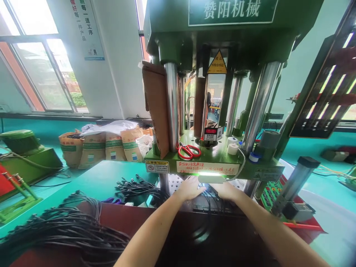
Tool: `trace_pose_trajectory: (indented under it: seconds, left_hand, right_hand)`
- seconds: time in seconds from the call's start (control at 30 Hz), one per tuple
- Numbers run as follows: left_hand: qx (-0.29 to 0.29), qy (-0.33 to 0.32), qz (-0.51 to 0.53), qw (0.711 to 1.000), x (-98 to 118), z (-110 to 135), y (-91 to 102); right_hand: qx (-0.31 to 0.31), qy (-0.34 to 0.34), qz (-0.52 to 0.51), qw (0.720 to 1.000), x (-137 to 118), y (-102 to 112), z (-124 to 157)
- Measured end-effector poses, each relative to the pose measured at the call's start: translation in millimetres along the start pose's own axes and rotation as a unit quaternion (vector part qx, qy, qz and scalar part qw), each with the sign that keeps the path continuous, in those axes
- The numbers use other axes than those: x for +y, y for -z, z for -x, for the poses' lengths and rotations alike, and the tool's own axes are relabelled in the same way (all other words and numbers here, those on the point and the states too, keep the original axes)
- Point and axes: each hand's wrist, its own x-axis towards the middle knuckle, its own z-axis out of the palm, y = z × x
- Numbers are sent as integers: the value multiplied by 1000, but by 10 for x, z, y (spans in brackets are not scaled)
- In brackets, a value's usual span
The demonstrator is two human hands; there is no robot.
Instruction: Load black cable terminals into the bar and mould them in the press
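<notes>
Reaching under the green press (213, 155), the left hand (190, 188), thumb spread from its fingers, and the right hand (226, 191) flank thin black cables (207, 202) that hang down between them — whether either grips them, I cannot tell; fingertips are partly hidden.

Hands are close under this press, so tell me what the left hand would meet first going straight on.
Most likely the dark cables between the two hands, just ahead of the left hand; depth there is hard to judge.

White glare from the windows (41, 70), stretched edges
</notes>
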Motion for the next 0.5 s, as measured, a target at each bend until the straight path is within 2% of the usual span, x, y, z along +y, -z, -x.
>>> trace_pose_trajectory:
  seconds: [0.27, 0.5]
  left_hand:
    - [-47, 15, 17, 999, -136, -51, -65]
    - [-56, 42, 25, 997, -138, -113, -81]
  right_hand:
    - [11, -38, -15, 999, -68, 62, -5]
    - [14, -74, -11, 997, 32, -29, -106]
